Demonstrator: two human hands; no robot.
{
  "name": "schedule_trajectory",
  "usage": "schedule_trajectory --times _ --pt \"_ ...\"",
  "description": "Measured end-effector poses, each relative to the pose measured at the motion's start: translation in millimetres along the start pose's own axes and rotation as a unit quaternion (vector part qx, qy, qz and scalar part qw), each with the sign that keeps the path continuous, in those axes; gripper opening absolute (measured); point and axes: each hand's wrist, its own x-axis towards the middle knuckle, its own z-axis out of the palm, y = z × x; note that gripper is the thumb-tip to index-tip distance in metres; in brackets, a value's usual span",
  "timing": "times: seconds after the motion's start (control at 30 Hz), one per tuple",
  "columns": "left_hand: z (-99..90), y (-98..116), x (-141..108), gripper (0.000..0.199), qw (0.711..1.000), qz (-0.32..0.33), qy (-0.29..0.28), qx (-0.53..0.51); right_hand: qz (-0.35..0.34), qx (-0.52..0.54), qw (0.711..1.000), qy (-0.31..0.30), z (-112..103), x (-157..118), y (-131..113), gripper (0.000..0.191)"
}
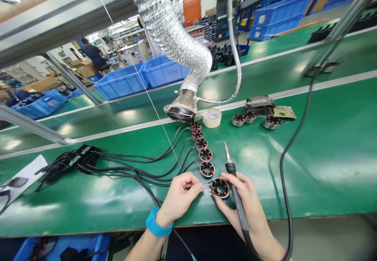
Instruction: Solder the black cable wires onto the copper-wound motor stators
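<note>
My right hand (pixel 250 200) holds a soldering iron (pixel 240 210), its tip pointing up and away. The thumb and fingers of this same hand also grip a ring-shaped motor stator (pixel 220 188) with copper windings. Closed in a pinch, my left hand (pixel 182 194) is at the stator's left side, with small clear pieces (pixel 207 189) at its fingertips; their exact kind is unclear. A blue band (pixel 159 222) is round the left wrist. Beyond the hands stands a row of several similar stators (pixel 207 169), with black cables (pixel 153 170) running left from them.
A fume extractor hood (pixel 182 106) hangs over the bench's (pixel 324 167) far side, near a round white tub (pixel 211 118). Metal-rimmed motor parts (pixel 271 122) lie by a metal stand (pixel 259 106). Bundled cables (pixel 85 157) lie left. A black cord (pixel 284 155) hangs at right.
</note>
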Motion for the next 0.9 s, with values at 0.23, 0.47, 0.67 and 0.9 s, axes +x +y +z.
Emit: schedule_trajectory --times 0.23,0.47,0.67,0.9 --pt "6.0 -2 -6 0.024 0.986 0.065 0.03 0.151 -0.025 -0.023 0.999 0.039 -7 -15 10 0.038" --pt "-11.0 5 -7 0.025 0.986 0.048 -0.054 0.153 -0.02 -0.011 0.997 0.076 -9 -18 18 0.037" --pt "-20.8 8 -5 0.025 0.956 0.125 0.076 0.254 0.006 0.005 0.996 0.084 -10 -14 14 0.037" --pt "18.0 53 17 0.03 0.829 0.212 -0.058 0.515 -0.011 0.01 0.994 0.111 -5 -11 34 0.04"
